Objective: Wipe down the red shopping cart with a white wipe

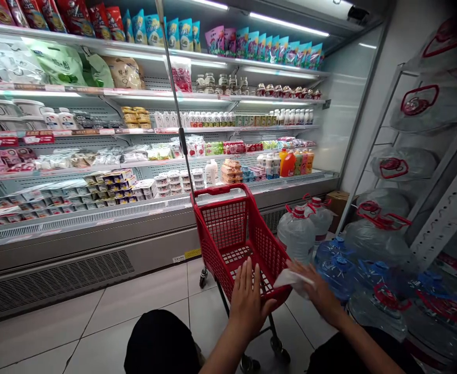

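Place: shop aisle with pale floor tiles, facing a long open chiller stocked with packets, tubs and bottles.
Left hand: open and flat, fingers stretched and close together, palm on the near rim of the cart.
Right hand: blurred, closed on a white cloth at the cart's near right corner.
Red cart: small mesh basket on wheels, directly ahead, tall handle pole rising from its far side.
Right of cart: clear water jugs with red caps, blue bottles nearer, more on a metal rack.
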A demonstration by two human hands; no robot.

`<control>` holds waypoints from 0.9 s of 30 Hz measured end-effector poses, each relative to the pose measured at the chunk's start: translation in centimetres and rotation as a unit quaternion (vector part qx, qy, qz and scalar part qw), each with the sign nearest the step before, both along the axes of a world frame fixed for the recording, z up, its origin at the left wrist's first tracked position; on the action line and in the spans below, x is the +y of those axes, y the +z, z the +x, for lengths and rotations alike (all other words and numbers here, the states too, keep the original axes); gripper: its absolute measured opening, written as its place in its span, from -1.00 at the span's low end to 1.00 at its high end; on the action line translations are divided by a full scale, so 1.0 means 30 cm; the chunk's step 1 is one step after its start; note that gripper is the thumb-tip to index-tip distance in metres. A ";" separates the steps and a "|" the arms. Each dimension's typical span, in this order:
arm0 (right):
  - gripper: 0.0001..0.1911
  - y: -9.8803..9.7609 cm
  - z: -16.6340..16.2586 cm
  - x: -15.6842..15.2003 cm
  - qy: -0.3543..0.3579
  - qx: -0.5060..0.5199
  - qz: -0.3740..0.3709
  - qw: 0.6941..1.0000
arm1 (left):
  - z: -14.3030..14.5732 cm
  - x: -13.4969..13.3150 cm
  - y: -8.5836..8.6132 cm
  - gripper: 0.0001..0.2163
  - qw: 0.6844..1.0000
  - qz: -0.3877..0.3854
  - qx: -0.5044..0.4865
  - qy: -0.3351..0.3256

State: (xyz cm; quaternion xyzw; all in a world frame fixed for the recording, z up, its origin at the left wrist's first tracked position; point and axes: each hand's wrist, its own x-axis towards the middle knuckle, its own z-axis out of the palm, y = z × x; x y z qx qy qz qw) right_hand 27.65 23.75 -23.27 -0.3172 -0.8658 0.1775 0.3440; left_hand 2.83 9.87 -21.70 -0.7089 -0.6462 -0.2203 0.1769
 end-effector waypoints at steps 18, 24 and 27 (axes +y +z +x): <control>-0.23 -0.118 -0.095 -0.299 -0.113 -0.040 0.062 0.991 | 0.023 -0.039 0.042 -0.28 0.993 -0.048 -0.002 -0.103; -0.36 -0.103 -0.058 -0.277 -0.106 0.000 -0.063 0.992 | -0.008 -0.083 0.038 -0.33 0.988 -0.063 0.024 -0.138; -0.35 -0.084 -0.069 -0.168 -0.082 -0.012 -0.086 0.993 | -0.010 -0.082 0.038 -0.45 0.986 -0.064 0.042 -0.148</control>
